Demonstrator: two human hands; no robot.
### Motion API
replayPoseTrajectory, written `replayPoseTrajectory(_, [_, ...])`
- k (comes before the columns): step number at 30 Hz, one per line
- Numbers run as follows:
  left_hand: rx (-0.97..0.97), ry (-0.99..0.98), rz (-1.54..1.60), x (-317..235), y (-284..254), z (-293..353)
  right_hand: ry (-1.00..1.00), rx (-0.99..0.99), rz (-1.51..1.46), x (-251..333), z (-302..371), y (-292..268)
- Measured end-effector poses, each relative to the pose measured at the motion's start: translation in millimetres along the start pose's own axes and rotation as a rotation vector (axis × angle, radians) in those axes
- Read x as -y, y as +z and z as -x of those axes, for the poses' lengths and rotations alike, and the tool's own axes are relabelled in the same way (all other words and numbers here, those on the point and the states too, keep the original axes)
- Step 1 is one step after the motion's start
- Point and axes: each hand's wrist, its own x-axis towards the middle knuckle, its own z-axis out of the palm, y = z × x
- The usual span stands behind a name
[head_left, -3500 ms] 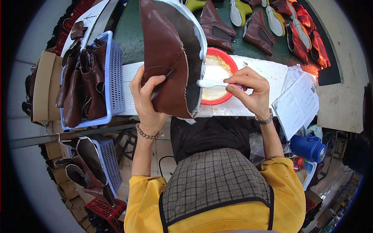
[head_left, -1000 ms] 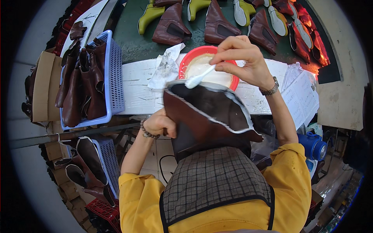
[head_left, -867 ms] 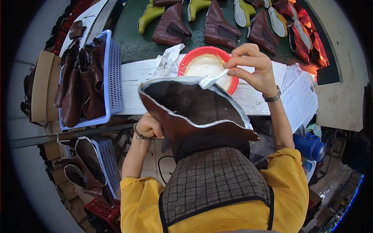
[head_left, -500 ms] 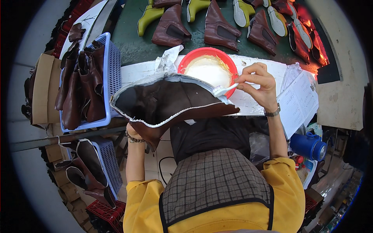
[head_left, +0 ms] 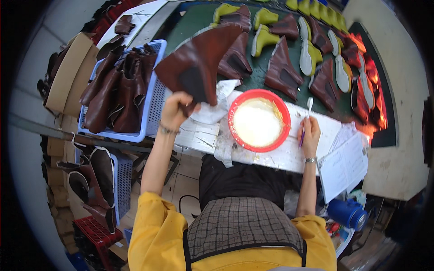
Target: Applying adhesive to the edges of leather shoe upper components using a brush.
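Observation:
My left hand (head_left: 176, 110) grips a brown leather boot upper (head_left: 203, 54) by its lower end. The upper is raised between the blue basket and the far table, its dark elastic side panel showing. To the right, my right hand (head_left: 310, 135) is closed round a toothbrush (head_left: 309, 108), its purple handle pointing down and its whitish head up. Between my hands a red bowl (head_left: 285, 128) of creamy white paste (head_left: 257, 123) sits on the white bench (head_left: 201, 135), with paste smeared on its inner wall.
Several brown boots fill a blue basket (head_left: 156, 101) at left. On the green table (head_left: 266, 67) lie boot uppers and yellow-green lasts, some with pale soles. Papers (head_left: 346, 167) and a blue flask (head_left: 347, 213) are at right. A second basket (head_left: 123, 189) stands below left.
The boot upper has gone from across my lap, over the bench edge, up and away to the far left. My right hand has drawn the toothbrush off its edge and lowered to the bowl's right.

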Motion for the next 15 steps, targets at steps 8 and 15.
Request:
replayPoseTrajectory(8, [-0.174, 0.182, 0.339, -37.5, -29.2, -194.2, -0.02, -0.129, 0.114, -15.6, 6.1, 8.4])
replayPoseTrajectory(15, [-0.588, 0.505, 0.716, -17.9, -128.5, -227.0, -0.06, -0.046, 0.153, -21.3, 4.1, 9.9])
